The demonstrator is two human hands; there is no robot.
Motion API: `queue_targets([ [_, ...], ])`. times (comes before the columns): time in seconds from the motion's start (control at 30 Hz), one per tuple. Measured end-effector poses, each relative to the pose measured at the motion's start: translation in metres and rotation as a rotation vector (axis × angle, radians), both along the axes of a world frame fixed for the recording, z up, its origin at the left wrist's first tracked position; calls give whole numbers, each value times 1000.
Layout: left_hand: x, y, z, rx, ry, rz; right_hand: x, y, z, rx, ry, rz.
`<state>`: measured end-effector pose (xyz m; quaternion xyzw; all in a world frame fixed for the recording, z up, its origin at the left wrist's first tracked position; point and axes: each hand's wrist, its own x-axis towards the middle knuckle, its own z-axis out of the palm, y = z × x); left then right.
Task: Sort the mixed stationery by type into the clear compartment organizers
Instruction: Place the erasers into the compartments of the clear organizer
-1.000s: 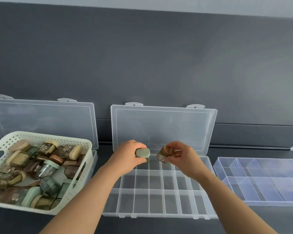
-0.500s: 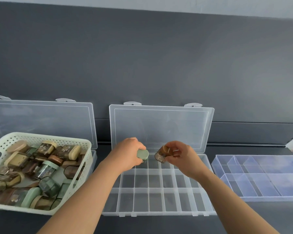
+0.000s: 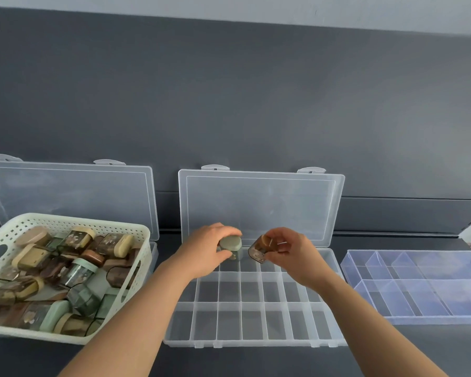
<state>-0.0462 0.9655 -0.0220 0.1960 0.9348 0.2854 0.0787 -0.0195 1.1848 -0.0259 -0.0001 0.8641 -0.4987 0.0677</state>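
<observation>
My left hand (image 3: 206, 254) grips a small green-capped container (image 3: 230, 244) over the far row of the middle clear organizer (image 3: 253, 342). My right hand (image 3: 288, 254) pinches a small brown container (image 3: 260, 250), tilted, just to the right over the same far row. The organizer's lid (image 3: 261, 205) stands open behind both hands. Its compartments hold nothing that I can see. A white perforated basket (image 3: 74, 225) at the left holds several green, brown and beige small containers (image 3: 76, 270).
A second clear organizer stands behind the basket with its lid (image 3: 71, 197) up. A bluish clear divided tray (image 3: 419, 289) lies at the right. A dark grey wall rises behind the dark tabletop (image 3: 256, 363).
Both hands have lowered slightly toward the organizer's far row, still holding their containers. The view has shifted a little.
</observation>
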Motion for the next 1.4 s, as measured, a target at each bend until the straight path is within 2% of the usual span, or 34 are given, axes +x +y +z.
queue_targets([
  [0.27, -2, -1, -3, 65, -181, 26, 2, 4, 0, 16, -5, -18],
  [0.63, -7, 1, 0, -8, -145, 90, 2, 6, -5, 15, -13, -10],
  [0.9, -6, 8, -15, -57, -127, 47, 7, 8, -7, 57, 4, 50],
  [1.1, 3, -7, -16, -6, -166, 93, 16, 4, -4, 25, -52, 90],
  [1.27, 28, -30, -13, -60, -18, 193, 26, -14, 6, -10, -93, 203],
  [1.4, 46, -46, -18, -110, 63, 277, 29, -36, 5, 75, -67, 303],
])
